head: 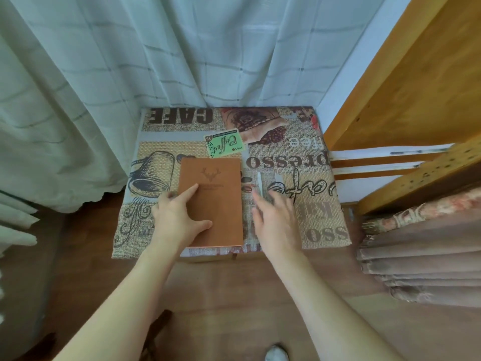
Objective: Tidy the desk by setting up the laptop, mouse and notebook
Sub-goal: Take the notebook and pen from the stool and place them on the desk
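Head view: left hand [177, 217] lies flat, fingers spread, on the brown notebook [213, 201] mid-frame — right hand [276, 217] hovers unclenched, empty; squaring it on the worktop [299, 157] seems next.

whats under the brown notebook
The notebook lies flat on the coffee-print tablecloth, with the left hand resting on its cover. Only cloth shows around its edges; whatever is directly beneath is covered.
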